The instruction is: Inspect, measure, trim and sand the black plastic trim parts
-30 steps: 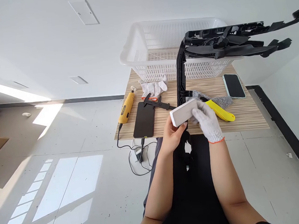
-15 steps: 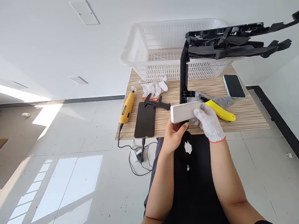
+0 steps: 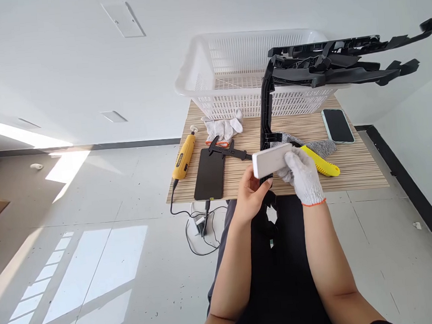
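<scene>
Bare-skinned left hand (image 3: 250,196) is closing around the lower stretch of a long black plastic part (image 3: 264,123), just under a white block (image 3: 272,160). Right hand (image 3: 302,175), wearing a white knit glove, is gripping that white block from the right and pressing it against the black part at the near edge of the worktop (image 3: 354,168). Black part is running up from the lap, past the block, and bending right over a white basket (image 3: 231,76) at the far side. Lying on the striped wood worktop: yellow utility knife (image 3: 318,161) and grey cloth (image 3: 321,146) just behind the right hand, black caliper (image 3: 228,150) and dark phone (image 3: 209,173) to the left, yellow rotary tool (image 3: 183,157) further left, spare white glove (image 3: 222,126) near the basket, second phone (image 3: 337,125) far right.
</scene>
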The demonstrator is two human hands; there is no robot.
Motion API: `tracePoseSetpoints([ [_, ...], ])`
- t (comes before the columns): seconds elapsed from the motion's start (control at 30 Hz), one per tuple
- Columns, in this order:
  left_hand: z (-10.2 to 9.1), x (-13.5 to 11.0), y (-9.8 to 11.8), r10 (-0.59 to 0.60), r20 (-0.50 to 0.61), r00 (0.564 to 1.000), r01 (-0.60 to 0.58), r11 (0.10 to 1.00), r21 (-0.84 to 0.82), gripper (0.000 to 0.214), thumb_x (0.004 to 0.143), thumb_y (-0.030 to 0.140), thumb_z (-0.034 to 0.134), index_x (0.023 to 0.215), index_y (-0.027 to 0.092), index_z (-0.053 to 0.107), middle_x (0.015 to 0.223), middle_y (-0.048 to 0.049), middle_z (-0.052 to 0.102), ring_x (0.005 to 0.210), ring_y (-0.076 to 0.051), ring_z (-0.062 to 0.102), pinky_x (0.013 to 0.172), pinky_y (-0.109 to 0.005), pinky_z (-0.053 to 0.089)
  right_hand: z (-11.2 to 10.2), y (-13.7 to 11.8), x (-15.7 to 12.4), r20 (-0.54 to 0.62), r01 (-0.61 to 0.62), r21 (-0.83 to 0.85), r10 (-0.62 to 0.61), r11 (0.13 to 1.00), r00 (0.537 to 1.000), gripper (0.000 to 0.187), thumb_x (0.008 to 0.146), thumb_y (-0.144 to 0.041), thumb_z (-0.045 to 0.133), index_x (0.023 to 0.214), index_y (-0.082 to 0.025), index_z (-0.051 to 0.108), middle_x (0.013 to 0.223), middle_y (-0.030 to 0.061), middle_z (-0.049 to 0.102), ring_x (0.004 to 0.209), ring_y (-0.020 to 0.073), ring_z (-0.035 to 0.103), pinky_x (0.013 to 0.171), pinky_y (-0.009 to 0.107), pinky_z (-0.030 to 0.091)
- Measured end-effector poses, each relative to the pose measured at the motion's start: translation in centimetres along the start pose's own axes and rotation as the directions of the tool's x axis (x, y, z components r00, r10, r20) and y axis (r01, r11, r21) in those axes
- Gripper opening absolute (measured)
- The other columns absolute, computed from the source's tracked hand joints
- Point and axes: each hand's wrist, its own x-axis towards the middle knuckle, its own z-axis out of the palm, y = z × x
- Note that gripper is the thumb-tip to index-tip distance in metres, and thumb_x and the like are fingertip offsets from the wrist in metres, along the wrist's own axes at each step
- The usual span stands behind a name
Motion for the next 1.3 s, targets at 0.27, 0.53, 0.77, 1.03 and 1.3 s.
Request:
tracePoseSetpoints([
  [0.27,-0.29,-0.11,-0.23,0.018,0.008,1.0,-0.018,1.0,0.021,0.048,0.081,0.037,0.08,0.124,0.027,0.063,0.124,-0.008,0.069,0.119,-0.024,0.063,0.101,-0.037,0.05,-0.06,0.18,0.25,0.015,0.093,0.031,-0.093,0.995,0.996,0.04,0.086,-0.056,0.068,0.11,-0.025,0.066,0.066,-0.003,0.055,0.051,0.0106,0.049,0.041,0.021,0.036],
  [0.53,-0.08,-0.07,0.24,0.015,-0.01,1.0,-0.015,0.999,0.049,0.045,0.083,0.038,0.078,0.123,0.026,0.062,0.122,-0.0079,0.07,0.118,-0.024,0.063,0.102,-0.037,0.049,-0.22,0.12,0.48,-0.005,0.131,0.046,-0.131,0.99,0.991,0.04,0.087,-0.054,0.068,0.113,-0.024,0.067,0.064,-0.0038,0.053,0.05,0.0096,0.045,0.041,0.021,0.035],
  [0.77,-0.02,-0.01,0.36,0.022,-0.013,1.0,-0.021,0.999,0.042,0.04,0.084,0.037,0.078,0.12,0.026,0.062,0.121,-0.0069,0.069,0.118,-0.023,0.062,0.103,-0.035,0.047,-0.32,0.39,0.53,0.054,0.08,0.018,-0.08,0.997,0.995,0.047,0.083,-0.054,0.072,0.119,-0.024,0.066,0.089,0.0028,0.071,0.066,0.0141,0.064,0.047,0.023,0.049],
  [1.03,0.0,0.04,0.35,0.039,-0.007,0.999,-0.038,0.997,0.061,0.043,0.087,0.036,0.074,0.126,0.026,0.06,0.129,-0.0075,0.067,0.125,-0.023,0.06,0.109,-0.036,0.044,-0.22,0.39,0.4,0.03,0.104,0.031,-0.105,0.994,0.994,0.045,0.084,-0.05,0.073,0.12,-0.024,0.065,0.102,0.005,0.072,0.078,0.0165,0.069,0.052,0.023,0.054],
  [1.3,0.01,0.06,0.27,0.01,-0.005,1.0,-0.01,0.999,0.043,0.046,0.088,0.035,0.073,0.131,0.027,0.057,0.131,-0.0074,0.067,0.126,-0.024,0.06,0.109,-0.037,0.045,-0.08,0.07,0.32,0.008,0.148,0.008,-0.148,0.989,0.989,0.043,0.084,-0.05,0.072,0.116,-0.023,0.064,0.086,0.0022,0.069,0.07,0.0152,0.064,0.051,0.024,0.051],
])
